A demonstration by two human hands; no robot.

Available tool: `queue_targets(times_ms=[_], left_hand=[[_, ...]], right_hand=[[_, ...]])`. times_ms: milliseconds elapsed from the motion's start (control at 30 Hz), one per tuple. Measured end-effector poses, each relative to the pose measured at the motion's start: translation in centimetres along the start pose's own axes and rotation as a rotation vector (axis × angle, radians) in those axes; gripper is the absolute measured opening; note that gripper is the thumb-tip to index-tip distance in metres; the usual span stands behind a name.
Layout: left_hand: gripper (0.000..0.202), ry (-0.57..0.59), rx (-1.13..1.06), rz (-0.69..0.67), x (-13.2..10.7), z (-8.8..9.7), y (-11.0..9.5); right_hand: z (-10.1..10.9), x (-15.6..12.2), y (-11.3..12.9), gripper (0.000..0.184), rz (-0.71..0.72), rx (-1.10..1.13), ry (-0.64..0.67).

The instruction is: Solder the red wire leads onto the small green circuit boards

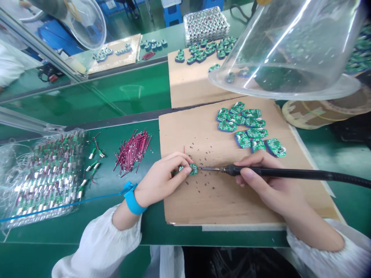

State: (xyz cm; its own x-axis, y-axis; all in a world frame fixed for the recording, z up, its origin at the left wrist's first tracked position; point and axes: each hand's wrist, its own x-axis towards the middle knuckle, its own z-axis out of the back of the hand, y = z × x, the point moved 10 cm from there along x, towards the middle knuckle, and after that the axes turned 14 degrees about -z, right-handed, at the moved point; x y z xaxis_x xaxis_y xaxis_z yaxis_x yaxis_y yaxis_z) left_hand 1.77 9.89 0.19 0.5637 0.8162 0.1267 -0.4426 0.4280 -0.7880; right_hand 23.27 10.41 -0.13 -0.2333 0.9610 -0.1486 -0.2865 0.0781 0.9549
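Observation:
My left hand (pixel 171 173), with a blue strap at the wrist, pinches a small green circuit board (pixel 193 169) against the cardboard sheet (pixel 185 204). Part of the board is hidden under my fingers. A thin red wire (pixel 184 148) sticks up just beyond that hand. In my right hand (pixel 266 181) is a soldering iron (pixel 261 172), held like a pen and pointing left. Its metal tip reaches the right edge of the board; whether they touch I cannot tell. Dark specks lie scattered on the cardboard around the tip.
Several green boards (pixel 237 119) lie at the back right of the cardboard. A pile of dark red wires (pixel 131 150) is on the left, beside a clear tray (pixel 43 173) of small parts. A transparent hood (pixel 286 54) hangs above right, and a round tub (pixel 319 112) stands below it.

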Motion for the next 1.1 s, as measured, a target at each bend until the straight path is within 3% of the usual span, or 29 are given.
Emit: queue_targets(times_ms=[233, 1100], left_hand=[[0.015, -0.048, 0.012, 0.082, -0.23, -0.30, 0.53], [0.018, -0.083, -0.012, 0.135, -0.19, -0.02, 0.64]], right_hand=[[-0.34, -0.01, -0.06, 0.007, -0.001, -0.052, 0.015], [-0.75, -0.18, 0.30, 0.011, 0.043, -0.110, 0.042]])
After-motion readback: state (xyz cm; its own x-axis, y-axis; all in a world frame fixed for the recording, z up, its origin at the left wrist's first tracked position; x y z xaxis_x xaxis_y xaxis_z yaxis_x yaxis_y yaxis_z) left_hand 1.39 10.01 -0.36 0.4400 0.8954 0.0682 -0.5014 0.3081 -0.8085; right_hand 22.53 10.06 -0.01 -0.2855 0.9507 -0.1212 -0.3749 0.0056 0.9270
